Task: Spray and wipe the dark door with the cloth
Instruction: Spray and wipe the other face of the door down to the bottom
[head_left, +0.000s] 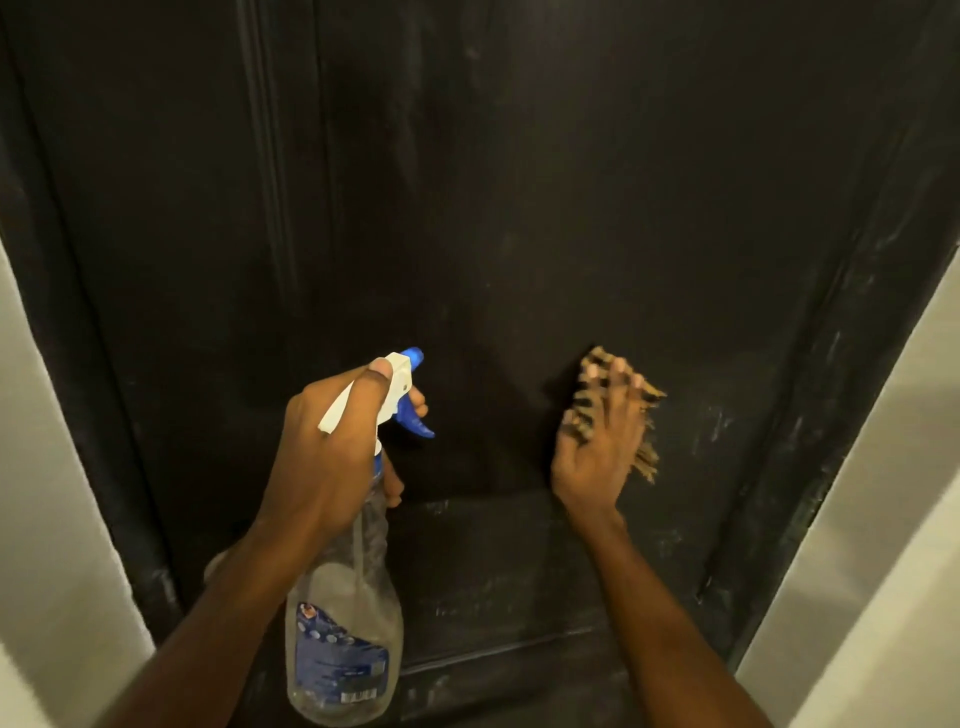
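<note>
Low on the dark panelled door (519, 208), the right hand (597, 447) presses the tan checked cloth (592, 364) flat, fingers spread, to wipe; the left hand (332, 452) grips the clear blue-triggered spray bottle (345, 623), nozzle aimed doorward.

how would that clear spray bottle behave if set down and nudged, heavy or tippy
The spray bottle looks see-through with little liquid showing, so probably light. Tall, narrow, with the trigger head on top, it would likely tip if nudged. Its smooth plastic may be slippery when wet; the left hand grips its neck.
</note>
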